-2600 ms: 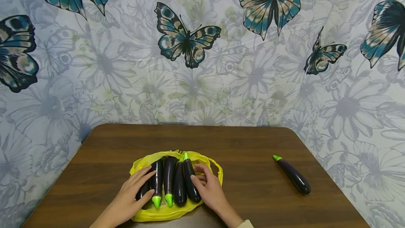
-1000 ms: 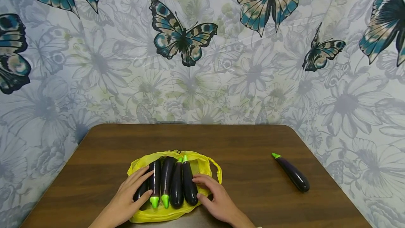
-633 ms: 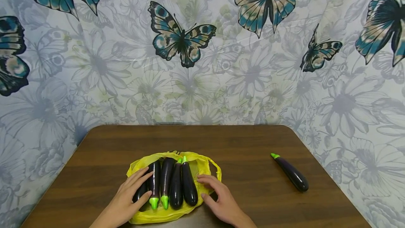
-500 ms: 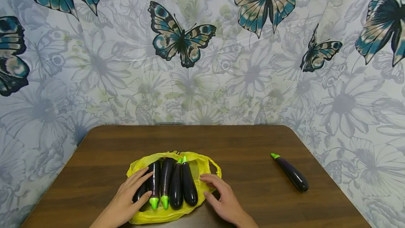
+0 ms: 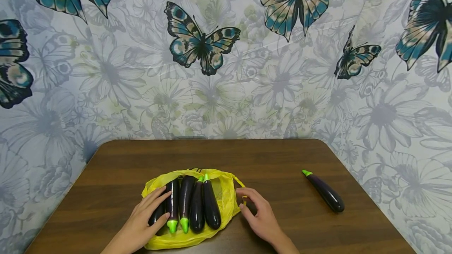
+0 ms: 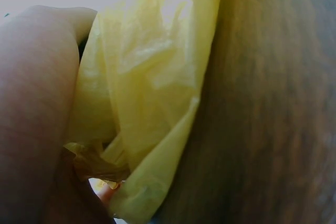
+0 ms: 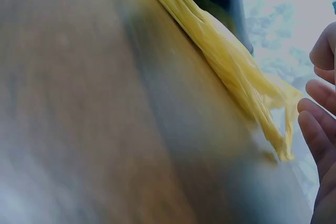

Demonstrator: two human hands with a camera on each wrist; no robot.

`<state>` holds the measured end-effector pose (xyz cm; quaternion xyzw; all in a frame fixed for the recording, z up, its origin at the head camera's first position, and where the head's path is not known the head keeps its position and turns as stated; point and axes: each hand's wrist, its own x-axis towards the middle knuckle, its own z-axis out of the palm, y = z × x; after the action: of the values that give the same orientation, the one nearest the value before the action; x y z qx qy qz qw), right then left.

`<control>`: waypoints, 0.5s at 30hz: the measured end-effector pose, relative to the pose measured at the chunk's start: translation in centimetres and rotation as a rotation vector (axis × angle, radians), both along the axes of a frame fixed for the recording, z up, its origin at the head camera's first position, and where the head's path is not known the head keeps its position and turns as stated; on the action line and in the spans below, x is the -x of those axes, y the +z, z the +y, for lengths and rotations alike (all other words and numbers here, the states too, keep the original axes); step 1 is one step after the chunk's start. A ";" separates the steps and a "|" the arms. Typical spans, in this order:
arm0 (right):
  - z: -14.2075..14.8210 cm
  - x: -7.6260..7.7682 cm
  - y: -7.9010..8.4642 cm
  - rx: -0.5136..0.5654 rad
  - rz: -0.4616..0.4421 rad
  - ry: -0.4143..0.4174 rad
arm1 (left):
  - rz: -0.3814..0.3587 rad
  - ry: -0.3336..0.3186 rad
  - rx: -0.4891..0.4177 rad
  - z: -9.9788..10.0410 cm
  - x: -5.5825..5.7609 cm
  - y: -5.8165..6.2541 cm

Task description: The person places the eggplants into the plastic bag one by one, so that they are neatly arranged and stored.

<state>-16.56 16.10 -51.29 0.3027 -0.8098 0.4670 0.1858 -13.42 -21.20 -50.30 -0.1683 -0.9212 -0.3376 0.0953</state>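
Observation:
A yellow plastic bag (image 5: 183,242) lies spread at the table's front, with several dark eggplants (image 5: 211,209) side by side in it. Over the leftmost eggplants rests my left hand (image 5: 141,218), its fingers extended and thumb spread. Part of the eggplant under that hand is hidden. My right hand (image 5: 263,218) is at the bag's right edge by its loop handle (image 5: 238,182), thumb and fingers apart. In the right wrist view the relaxed fingers (image 7: 317,124) hold nothing beside the handle tip. The left wrist view has the bag's side close by the left hand (image 6: 31,108).
A single eggplant (image 5: 325,193) with a green stem lies on the right of the brown wooden table (image 5: 268,160). Behind the table's far edge hangs a cloth (image 5: 282,89) printed with butterflies and flowers.
My right hand has let go of the rightmost eggplant, which now lies in the bag, and has moved right to the bag's handle. My left hand has stayed on the left eggplants.

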 end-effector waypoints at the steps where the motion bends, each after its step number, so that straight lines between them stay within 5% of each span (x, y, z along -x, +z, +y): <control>1: 0.1 0.0 0.0 -0.002 0.009 -0.011 | -0.001 0.000 -0.001 0.0 0.0 0.0; 15: 2.0 0.5 0.3 -0.021 -0.032 -0.136 | 0.005 -0.007 -0.007 0.0 0.1 -0.1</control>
<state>-17.10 18.08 -50.99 0.2415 -0.8361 0.4497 0.2009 -13.48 -21.23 -50.38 -0.1719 -0.9192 -0.3408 0.0971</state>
